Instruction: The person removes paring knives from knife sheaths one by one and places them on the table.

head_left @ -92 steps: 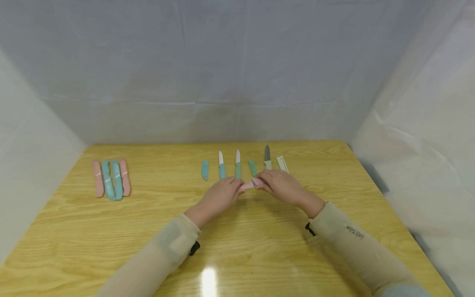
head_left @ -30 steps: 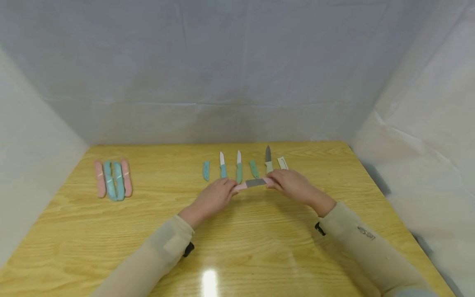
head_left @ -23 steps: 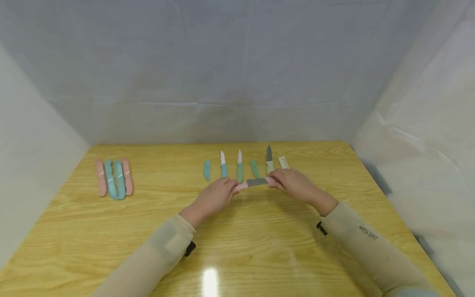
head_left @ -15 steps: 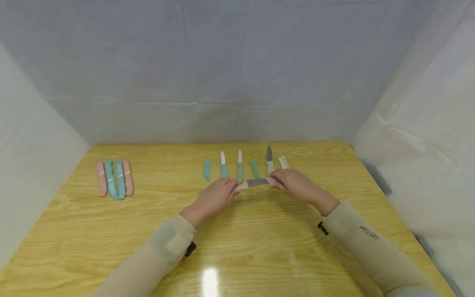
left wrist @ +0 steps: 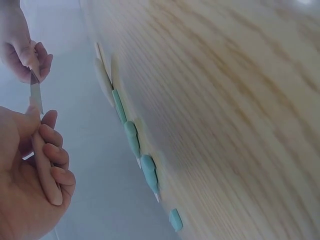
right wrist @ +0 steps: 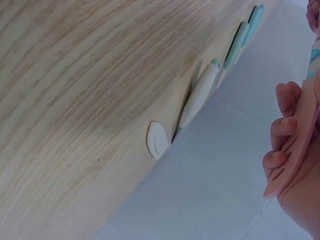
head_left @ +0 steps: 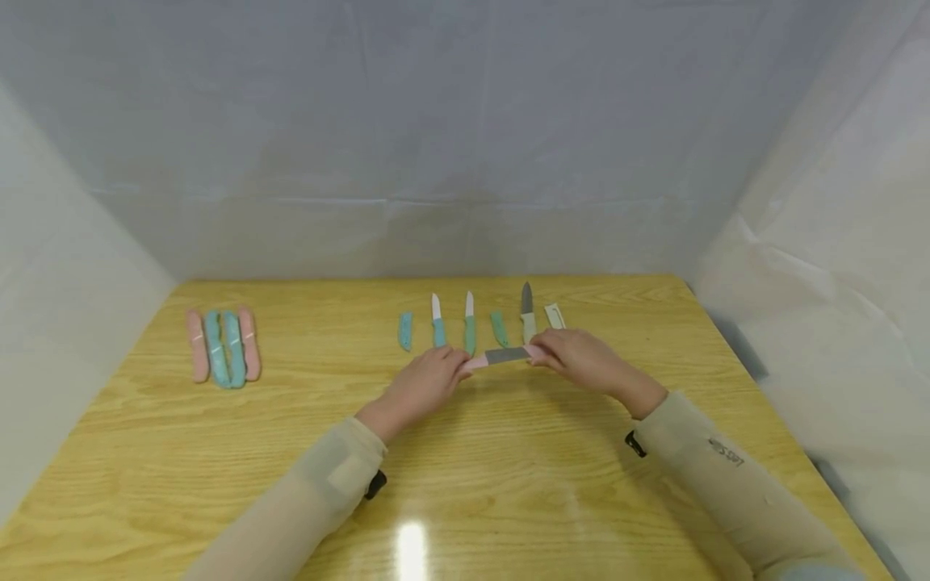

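My left hand (head_left: 425, 383) grips the pink handle (left wrist: 46, 170) of a small knife, its fingers curled round it in the left wrist view. The grey blade (head_left: 506, 355) spans the gap between my two hands, above the table. At its other end my right hand (head_left: 581, 361) holds a pink slotted sheath (right wrist: 295, 150). The blade's tip end meets the sheath's mouth; how much of it is inside cannot be told. Just beyond the hands lie a blue-handled knife (head_left: 439, 332), a green-handled knife (head_left: 470, 332) and a cream-handled knife (head_left: 528, 323), all with bare blades.
Among the bare knives lie a blue sheath (head_left: 404, 332), a green sheath (head_left: 499, 329) and a cream sheath (head_left: 555, 315). At the table's left, pink pieces (head_left: 249, 343) and blue pieces (head_left: 234, 350), knife-shaped, lie side by side. A grey sheet (head_left: 465, 161) stands behind the wooden table (head_left: 479, 484).
Compared with about three seconds ago, my hands are farther apart and much more blade shows between handle and sheath. Over the last second they have hardly moved.
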A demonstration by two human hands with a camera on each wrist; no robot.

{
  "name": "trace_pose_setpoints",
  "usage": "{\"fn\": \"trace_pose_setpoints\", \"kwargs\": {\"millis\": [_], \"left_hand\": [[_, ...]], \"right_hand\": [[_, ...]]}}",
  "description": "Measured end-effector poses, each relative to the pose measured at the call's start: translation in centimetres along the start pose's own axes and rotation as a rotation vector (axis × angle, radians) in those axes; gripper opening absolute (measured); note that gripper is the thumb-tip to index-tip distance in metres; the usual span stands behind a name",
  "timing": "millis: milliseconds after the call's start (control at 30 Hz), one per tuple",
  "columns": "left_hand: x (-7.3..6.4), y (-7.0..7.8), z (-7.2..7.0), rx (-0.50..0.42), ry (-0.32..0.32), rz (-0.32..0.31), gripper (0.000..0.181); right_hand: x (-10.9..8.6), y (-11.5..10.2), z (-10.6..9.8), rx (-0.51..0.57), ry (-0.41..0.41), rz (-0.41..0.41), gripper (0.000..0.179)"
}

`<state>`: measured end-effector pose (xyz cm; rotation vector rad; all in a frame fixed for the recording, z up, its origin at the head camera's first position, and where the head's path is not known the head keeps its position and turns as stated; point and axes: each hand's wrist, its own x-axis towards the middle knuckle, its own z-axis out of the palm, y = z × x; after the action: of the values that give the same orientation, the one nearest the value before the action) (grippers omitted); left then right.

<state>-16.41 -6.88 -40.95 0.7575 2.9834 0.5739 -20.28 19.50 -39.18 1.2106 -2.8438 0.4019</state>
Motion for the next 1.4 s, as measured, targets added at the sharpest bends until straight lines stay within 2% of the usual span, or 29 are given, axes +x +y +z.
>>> {"fn": "trace_pose_setpoints", "kwargs": {"millis": [333,1033,1167,1333,1400], "left_hand": [[-0.1,0.0,-0.1,0.021,-0.023,0.0,0.035],[-1.2,-0.8,-0.2,0.0,-0.005,-0.015,0.033],[-1.9,-1.7,-0.3,-0.026,0.001,-0.056,0.033],[-2.9,-3.1,-1.1,-0.078,0.01,-0.141,0.033],[-3.3,-3.6,-1.4,-0.098,0.023,-0.173,0.033]], "right_hand": [[-0.2,0.5,0.3,-0.002,-0.002,0.002,0.029],[-0.4,0.9,0.5,0.029,-0.01,0.018,0.028],[-0.4,1.5,0.4,0.026,0.005,0.04,0.024],[-0.2,2.1,0.2,0.048,0.033,0.095,0.018],[-0.1,2.1,0.2,0.039,0.039,0.106,0.023]]}}
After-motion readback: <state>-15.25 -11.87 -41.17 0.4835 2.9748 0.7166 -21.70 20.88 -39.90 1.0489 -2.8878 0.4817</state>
